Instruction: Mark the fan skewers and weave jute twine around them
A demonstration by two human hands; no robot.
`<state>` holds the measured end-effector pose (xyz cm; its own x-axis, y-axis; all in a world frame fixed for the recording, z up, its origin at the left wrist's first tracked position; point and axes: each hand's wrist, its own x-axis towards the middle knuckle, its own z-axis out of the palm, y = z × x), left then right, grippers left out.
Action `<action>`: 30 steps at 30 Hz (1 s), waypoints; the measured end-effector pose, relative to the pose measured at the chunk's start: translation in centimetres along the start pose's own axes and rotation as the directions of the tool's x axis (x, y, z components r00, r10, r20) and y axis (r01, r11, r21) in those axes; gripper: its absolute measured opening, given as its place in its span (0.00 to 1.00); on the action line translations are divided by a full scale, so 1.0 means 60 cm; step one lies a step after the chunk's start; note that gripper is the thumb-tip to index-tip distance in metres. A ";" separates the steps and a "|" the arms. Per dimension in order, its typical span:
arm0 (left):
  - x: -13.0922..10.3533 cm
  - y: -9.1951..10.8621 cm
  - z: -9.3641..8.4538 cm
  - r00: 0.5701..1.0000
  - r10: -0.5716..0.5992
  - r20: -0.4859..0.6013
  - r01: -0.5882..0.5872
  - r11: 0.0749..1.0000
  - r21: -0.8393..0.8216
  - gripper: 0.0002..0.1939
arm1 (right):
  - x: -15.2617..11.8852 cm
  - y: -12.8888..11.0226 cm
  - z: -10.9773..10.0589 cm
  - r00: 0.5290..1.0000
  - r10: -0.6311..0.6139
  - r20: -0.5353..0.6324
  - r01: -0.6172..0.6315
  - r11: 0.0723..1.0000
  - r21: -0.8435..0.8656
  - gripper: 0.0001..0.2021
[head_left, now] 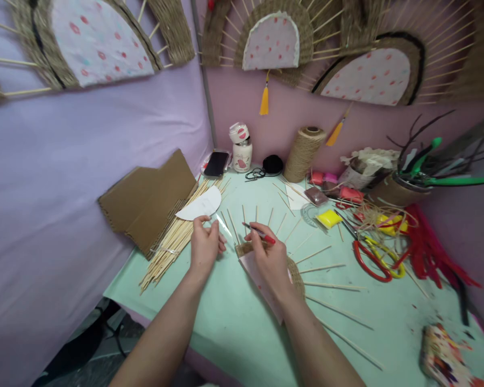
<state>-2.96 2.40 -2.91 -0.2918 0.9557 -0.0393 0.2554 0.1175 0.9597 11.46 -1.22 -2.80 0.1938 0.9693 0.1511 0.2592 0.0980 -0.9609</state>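
Observation:
My right hand (268,260) is closed around a slim pen (262,234) with a red end, its dark end pointing left. That hand rests over a half-round woven piece (296,277) with pale sticks fanning out from its rim. A pinkish-white half-circle panel (258,279) covers the middle of the piece, partly hidden by my right hand and forearm. My left hand (205,244) is loosely curled with fingers apart, beside a white paper half-circle (201,204). A narrow clear strip (225,228) lies just right of my left fingers.
A bundle of thin sticks (165,252) and folded cardboard (153,196) lie at left. Behind stand a phone (217,163), a white bottle (242,155) and a twine spool (304,156). Red-handled scissors (371,260), a yellow packet (329,219) and red strips (423,247) crowd the right.

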 end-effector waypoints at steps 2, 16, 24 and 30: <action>-0.002 0.006 -0.002 0.996 0.051 -0.078 -0.058 0.995 -0.087 0.15 | -0.007 -0.020 -0.017 1.000 -0.008 0.021 0.008 1.000 -0.015 0.15; -0.008 0.025 -0.003 0.969 0.168 -0.180 -0.216 0.931 -0.295 0.14 | -0.180 0.039 -0.073 0.978 -0.184 0.094 0.188 0.606 -0.773 0.27; -0.007 0.062 0.000 0.950 0.205 0.234 -0.164 0.969 -0.186 0.16 | -0.172 0.035 -0.092 0.980 -0.093 0.174 0.193 0.629 -0.753 0.21; -0.016 0.094 0.042 0.829 0.056 0.556 -0.120 0.990 0.078 0.14 | -0.163 0.032 -0.123 0.949 -0.096 0.302 0.279 0.704 -0.653 0.27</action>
<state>1.10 2.85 1.83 0.2854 0.9491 -0.1333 0.3594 0.0230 0.9329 17.03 -12.19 -4.38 -0.1267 0.9780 0.1659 0.8546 0.1925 -0.4823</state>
